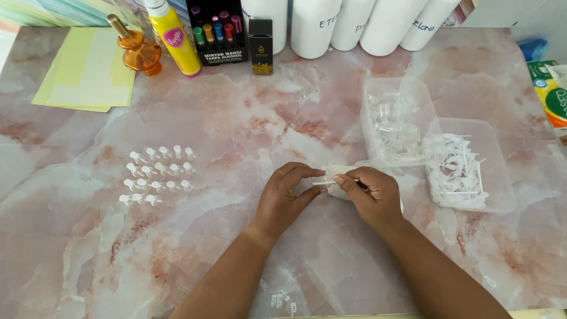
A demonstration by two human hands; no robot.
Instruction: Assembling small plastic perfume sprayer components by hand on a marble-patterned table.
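My left hand [287, 195] and my right hand [370, 196] meet at the middle of the marbled table [236, 130]. Between their fingertips they pinch a small white spray pump with a thin tube [325, 181]. A white cloth or bag [339, 177] lies under my right hand, mostly hidden. To the left stand several small clear bottles with white tops [157, 175] in rows.
A clear tray of small clear vials [394, 121] and a clear tray of white pump parts [466, 165] sit at right. Along the back stand white bottles [348, 23], a yellow spray bottle [172, 36], an amber bottle [137, 48], a black box of coloured vials [216, 31], yellow paper [88, 71].
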